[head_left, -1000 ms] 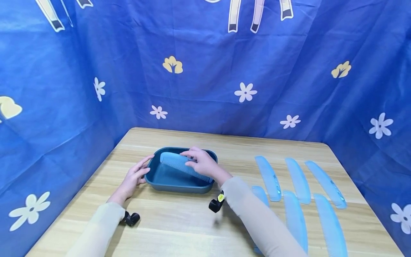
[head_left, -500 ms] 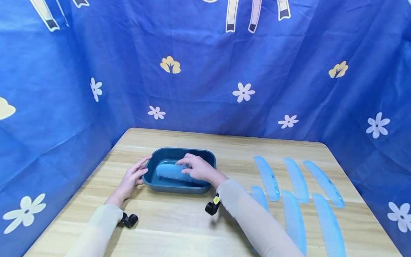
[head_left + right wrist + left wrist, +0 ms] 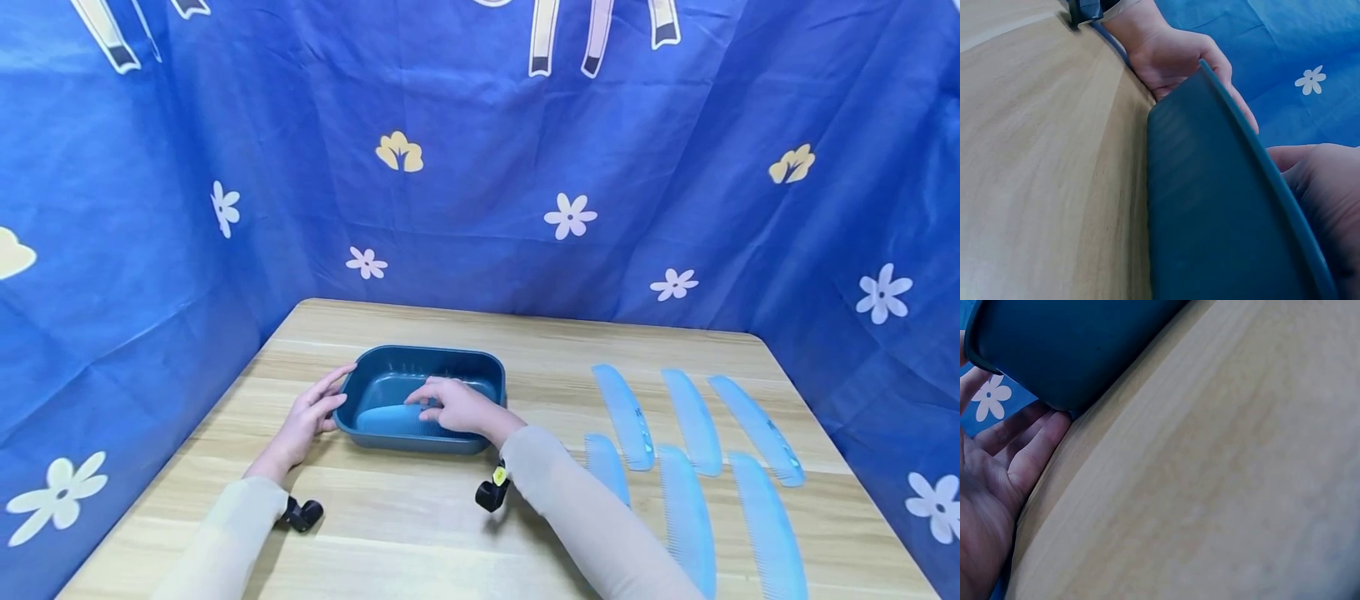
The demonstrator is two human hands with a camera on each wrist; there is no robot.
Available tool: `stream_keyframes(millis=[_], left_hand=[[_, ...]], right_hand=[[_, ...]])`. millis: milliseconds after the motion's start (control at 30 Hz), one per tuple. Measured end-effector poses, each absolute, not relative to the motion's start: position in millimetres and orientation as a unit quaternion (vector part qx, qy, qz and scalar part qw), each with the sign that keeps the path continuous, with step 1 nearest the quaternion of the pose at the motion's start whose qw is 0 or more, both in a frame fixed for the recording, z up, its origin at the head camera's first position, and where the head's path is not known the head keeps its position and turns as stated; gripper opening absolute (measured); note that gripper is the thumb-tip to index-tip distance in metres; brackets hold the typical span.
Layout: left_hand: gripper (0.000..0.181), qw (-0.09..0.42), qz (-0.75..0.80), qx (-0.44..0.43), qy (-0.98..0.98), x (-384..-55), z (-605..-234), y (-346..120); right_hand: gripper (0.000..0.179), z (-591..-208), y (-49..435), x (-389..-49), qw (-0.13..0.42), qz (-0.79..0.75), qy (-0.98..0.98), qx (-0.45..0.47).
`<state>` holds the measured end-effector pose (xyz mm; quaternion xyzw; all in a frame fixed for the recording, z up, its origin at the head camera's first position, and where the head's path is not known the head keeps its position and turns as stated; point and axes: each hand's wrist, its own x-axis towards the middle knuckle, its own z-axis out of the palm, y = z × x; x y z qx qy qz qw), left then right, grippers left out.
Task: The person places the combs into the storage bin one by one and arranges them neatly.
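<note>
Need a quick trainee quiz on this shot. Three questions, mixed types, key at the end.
1. True or false: the right hand is at a comb inside the tray.

2. Where does the left hand touch the tray, as the head view shows it?
A. Its right end
B. Its left end
C. The middle of its floor

3. How many combs show on the table, outside the tray?

Key:
1. True.
2. B.
3. Six, all to the right of the tray in the head view.
</note>
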<state>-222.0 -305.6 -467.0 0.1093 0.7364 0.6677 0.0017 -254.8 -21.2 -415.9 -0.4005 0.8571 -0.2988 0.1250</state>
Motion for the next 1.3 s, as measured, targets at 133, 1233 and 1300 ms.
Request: stream_keyframes(millis=[133, 1233, 1300], left_hand=[[0.050, 0.000, 0.674, 0.121, 0.729, -222.8, -465.2, -304.0], [0.050, -0.001, 0.686, 0.137, 0.715, -226.0, -468.6, -304.3], [0.050, -0.003, 0.681, 0.131, 0.721, -223.4, -469.3, -305.7]], right_hand=[[0.031, -415.9, -20.3, -254.2, 0.122, -0.272, 0.871, -0.389], [0.030, -415.2, 21.9, -259.7, -0.058, -0.406, 0.842, -0.350], [0.030, -417.0, 26.1, -258.2, -0.066, -0.418, 0.836, -0.350]])
